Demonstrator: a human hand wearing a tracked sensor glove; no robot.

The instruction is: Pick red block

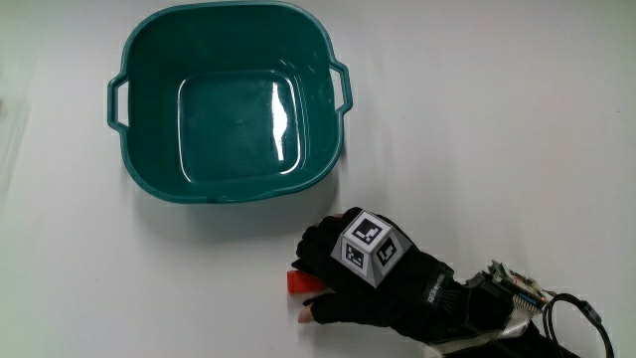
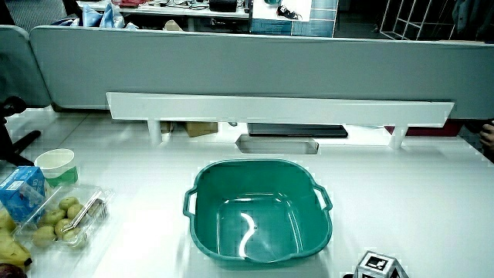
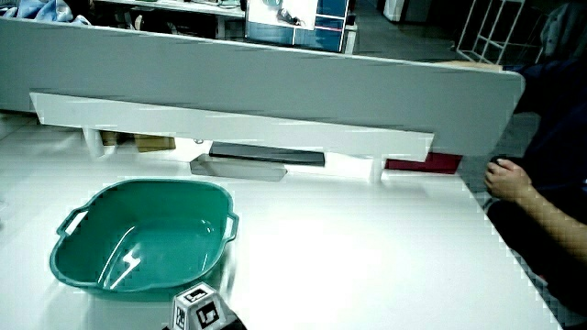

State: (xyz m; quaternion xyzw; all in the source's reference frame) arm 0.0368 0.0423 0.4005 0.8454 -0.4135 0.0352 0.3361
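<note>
Presently the red block (image 1: pixel 300 282) is being covered at the fingertips of the hands (image 1: pixel 373 283), curled around it on the tabletop (image 1: pixel 497 149).

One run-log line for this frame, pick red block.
phase: grasping | hand: on table, fingers closing over red block | lifted: not yet | teal basin: empty, farther from person than block

Lit brightly and evenly from overhead. Strong white glare noted on floor of green basin (image 1: pixel 238 124) in main view. Faint shadow under the basin on pale table (image 1: pixel 517 129). Side views dimmer.
</note>
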